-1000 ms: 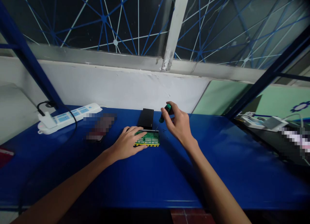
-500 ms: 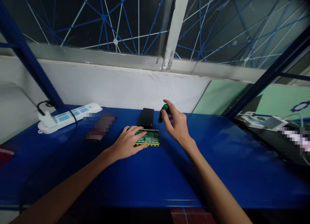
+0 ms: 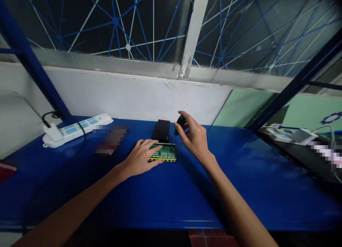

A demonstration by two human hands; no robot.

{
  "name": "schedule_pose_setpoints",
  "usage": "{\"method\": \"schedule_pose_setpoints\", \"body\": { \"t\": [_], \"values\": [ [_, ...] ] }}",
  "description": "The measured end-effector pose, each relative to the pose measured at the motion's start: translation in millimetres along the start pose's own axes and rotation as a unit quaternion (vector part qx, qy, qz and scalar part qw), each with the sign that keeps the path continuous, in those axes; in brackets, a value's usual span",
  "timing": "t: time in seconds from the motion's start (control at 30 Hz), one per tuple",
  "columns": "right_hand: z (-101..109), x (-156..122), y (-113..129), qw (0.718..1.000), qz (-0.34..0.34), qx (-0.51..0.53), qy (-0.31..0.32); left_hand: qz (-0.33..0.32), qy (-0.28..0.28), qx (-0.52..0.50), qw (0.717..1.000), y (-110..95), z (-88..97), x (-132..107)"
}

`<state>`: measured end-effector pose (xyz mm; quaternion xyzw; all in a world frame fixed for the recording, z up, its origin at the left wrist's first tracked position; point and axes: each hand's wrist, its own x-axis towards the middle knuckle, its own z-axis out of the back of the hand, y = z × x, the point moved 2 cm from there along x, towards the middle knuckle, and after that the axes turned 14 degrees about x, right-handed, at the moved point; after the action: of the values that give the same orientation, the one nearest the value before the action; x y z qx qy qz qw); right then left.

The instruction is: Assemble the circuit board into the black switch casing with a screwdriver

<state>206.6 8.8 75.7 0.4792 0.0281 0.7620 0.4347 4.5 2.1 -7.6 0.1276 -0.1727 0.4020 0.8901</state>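
Fingers of my left hand (image 3: 143, 157) lie over the left part of a green circuit board (image 3: 167, 152), with the thumb along its near edge, gripping it against the table. Yellow connectors line the board's near side. My right hand (image 3: 196, 136) is closed around the dark green handle of a screwdriver (image 3: 180, 123), which leans over the board. The thin shaft runs down to the board's far right part; the exact spot at the tip is hard to make out. Behind the board lies a flat black case (image 3: 161, 130). A few tiny dark pieces, perhaps screws, lie right of the board.
On the left stands a white power strip (image 3: 80, 127) with a plug and a black cable (image 3: 83, 133). A blurred-out phone-like thing (image 3: 112, 142) lies between it and my left hand. Papers and a black item (image 3: 296, 151) sit at the far right of the blue table (image 3: 165, 200).
My right fingers have shifted on the screwdriver handle, the thumb and index finger now further round it. The left hand and the board stay in place.
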Motion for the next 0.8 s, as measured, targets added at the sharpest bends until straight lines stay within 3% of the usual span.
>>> {"method": "schedule_pose_setpoints", "body": {
  "t": [0.47,0.8],
  "values": [
    [0.8,1.8,-10.1,0.999,-0.037,0.007,-0.008,0.001,0.015,0.006,1.000,0.4,0.6,-0.1],
    [-2.1,-1.2,-4.5,1.000,0.013,-0.006,-0.002,0.002,0.010,0.002,1.000,0.5,-1.0,-0.2]
  ]
}}
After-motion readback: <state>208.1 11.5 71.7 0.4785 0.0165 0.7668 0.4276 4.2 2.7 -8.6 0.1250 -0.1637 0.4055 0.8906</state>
